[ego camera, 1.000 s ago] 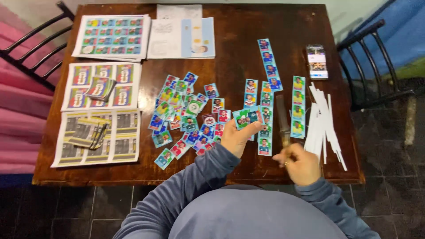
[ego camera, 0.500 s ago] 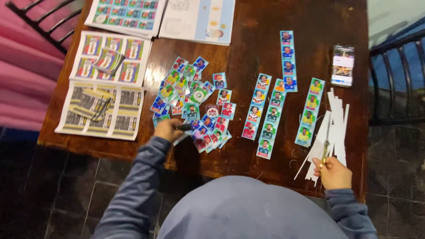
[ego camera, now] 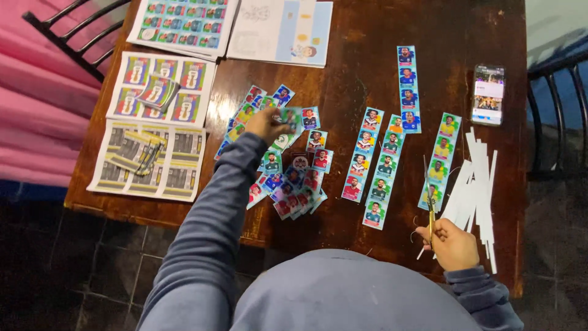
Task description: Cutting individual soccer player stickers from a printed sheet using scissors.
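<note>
My left hand (ego camera: 264,125) reaches over a loose pile of cut picture stickers (ego camera: 293,178) in the middle of the dark wooden table (ego camera: 367,49). Its fingers pinch a single green-edged sticker (ego camera: 289,116) at the far side of the pile. My right hand (ego camera: 454,246) rests near the table's front edge at the right. It grips a pair of thin gold-handled scissors (ego camera: 430,196) with the blades pointing away from me. Several uncut sticker strips (ego camera: 380,175) lie between the two hands.
A heap of white paper offcuts (ego camera: 479,190) lies right of the scissors, with a phone (ego camera: 488,95) beyond it. Printed sticker sheets (ego camera: 184,92) with small stacks on them cover the left side. An open booklet (ego camera: 282,30) lies at the far edge. Black chairs (ego camera: 560,122) stand on both sides.
My left hand has moved from the near side of the sticker pile to its far side, a sticker in its fingers. My right hand has stayed by the white offcuts with the scissors.
</note>
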